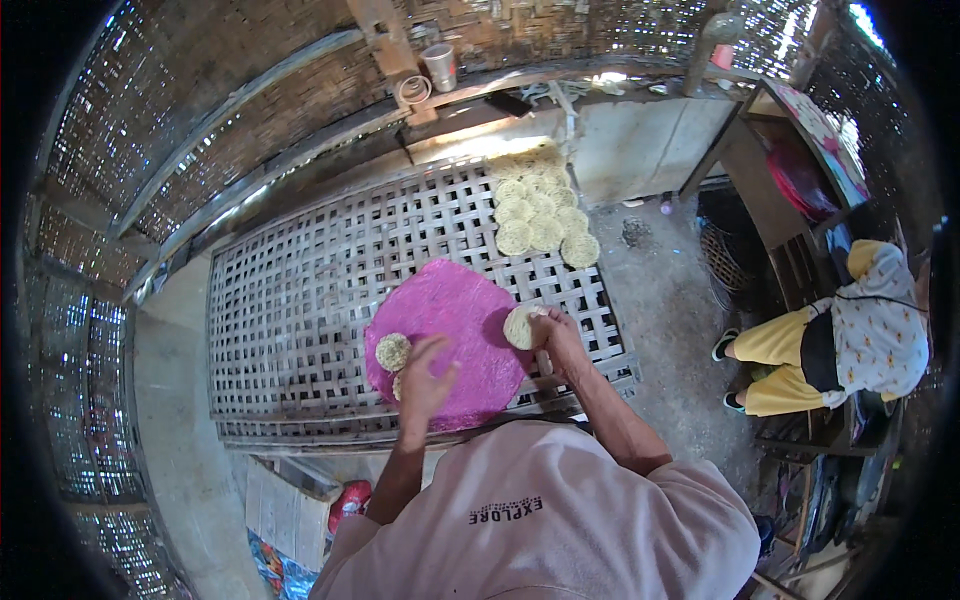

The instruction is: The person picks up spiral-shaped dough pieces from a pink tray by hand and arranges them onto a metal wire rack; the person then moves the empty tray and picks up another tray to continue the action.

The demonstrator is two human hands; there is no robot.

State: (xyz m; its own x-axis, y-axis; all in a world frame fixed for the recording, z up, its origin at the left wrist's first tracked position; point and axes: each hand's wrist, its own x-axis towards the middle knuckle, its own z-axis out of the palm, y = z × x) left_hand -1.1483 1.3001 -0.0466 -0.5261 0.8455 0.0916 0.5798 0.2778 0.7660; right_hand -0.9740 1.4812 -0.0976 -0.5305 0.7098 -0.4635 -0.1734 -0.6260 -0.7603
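A round pink sheet [460, 310] lies on a woven bamboo rack [300, 290]. My right hand [560, 338] grips a flat, round, pale yellow cracker [521, 328] by its right edge, at the sheet's right side. Over the left part of the sheet is my left hand [426, 382], its fingers apart and nothing seen in them. Beside it sits a speckled round cracker [393, 351], and another one is partly hidden behind the hand. Several similar crackers [541, 215] are laid close together at the rack's far right corner.
To the right, a person [850, 330] in yellow trousers stands on the concrete floor near a wooden shelf [765, 180]. A cup [439, 66] stands on the ledge of the woven wall beyond the rack. A wooden box [287, 515] is below the rack's near left.
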